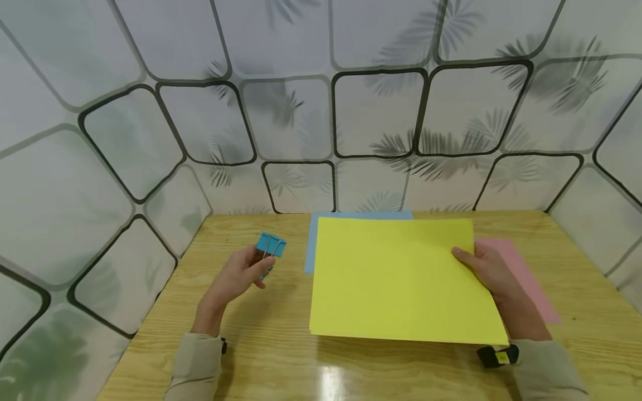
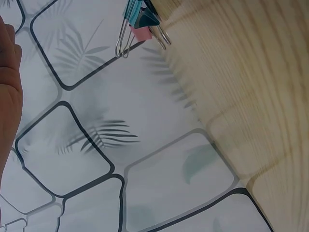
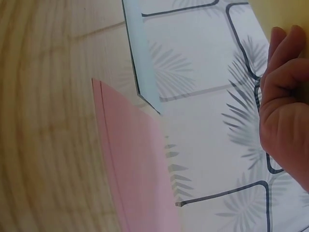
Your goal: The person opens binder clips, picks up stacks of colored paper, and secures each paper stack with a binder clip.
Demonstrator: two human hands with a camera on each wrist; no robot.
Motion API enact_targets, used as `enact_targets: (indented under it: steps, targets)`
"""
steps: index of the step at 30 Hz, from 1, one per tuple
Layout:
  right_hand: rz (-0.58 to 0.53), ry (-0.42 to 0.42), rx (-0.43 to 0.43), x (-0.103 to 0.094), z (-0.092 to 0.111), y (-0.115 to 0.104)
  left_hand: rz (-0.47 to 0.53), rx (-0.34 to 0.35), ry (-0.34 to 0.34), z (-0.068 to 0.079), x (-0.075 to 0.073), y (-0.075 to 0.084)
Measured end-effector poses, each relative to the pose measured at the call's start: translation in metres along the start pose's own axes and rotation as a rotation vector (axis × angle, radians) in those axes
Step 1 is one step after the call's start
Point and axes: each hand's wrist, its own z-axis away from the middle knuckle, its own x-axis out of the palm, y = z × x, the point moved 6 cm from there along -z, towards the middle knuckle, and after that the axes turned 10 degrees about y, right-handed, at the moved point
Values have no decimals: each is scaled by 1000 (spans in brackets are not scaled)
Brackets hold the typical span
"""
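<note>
My left hand [image 1: 239,277] pinches a blue binder clip [image 1: 271,244] between thumb and fingers, over the left side of the table. Another piece of blue clip shows just below the thumb. In the left wrist view, the blue clips [image 2: 133,12] with their wire handles hang at the top edge, with a small pink patch behind them. A stack of yellow paper sheets [image 1: 393,278] is held at its right edge by my right hand [image 1: 494,273], thumb on top and fingers hidden underneath. The stack's near edge is raised off the table and casts a shadow.
Blue paper [image 1: 312,245] sticks out behind the yellow stack's far left. Pink paper [image 1: 521,273] lies on the wooden table [image 1: 266,356] at right, partly behind my right hand and forearm. Patterned cloth walls [image 1: 291,122] enclose the table at the back and sides.
</note>
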Motion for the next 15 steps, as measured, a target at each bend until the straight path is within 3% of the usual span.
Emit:
enact_targets:
  steps: [6,15]
  targets:
    - [-74,-62,11,2,0,0,10,27,-112,2,9,2]
    - [-87,-134,17,6,3,0,81,61,-349,9,26,7]
